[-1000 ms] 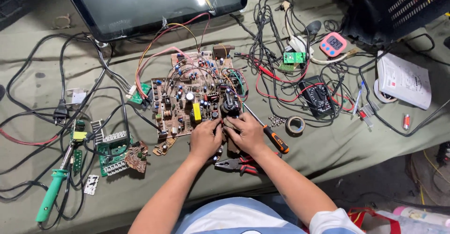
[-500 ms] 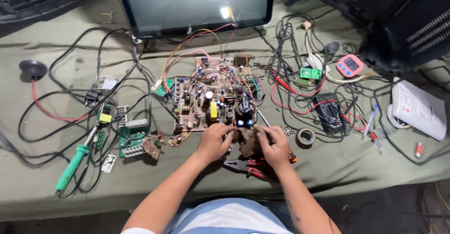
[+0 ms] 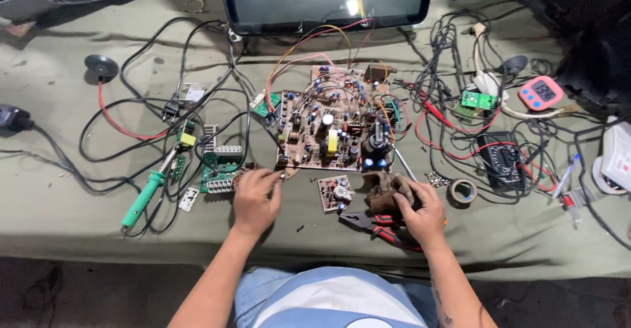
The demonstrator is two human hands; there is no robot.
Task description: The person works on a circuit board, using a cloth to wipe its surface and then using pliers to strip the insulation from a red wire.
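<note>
An electronics repair workshop: a cloth-covered table [image 3: 79, 203] holds a bare circuit board [image 3: 332, 131], soldering iron [image 3: 146, 196], multimeter [image 3: 501, 159], pliers [image 3: 371, 223] and tangled wires [image 3: 453, 58].
</note>
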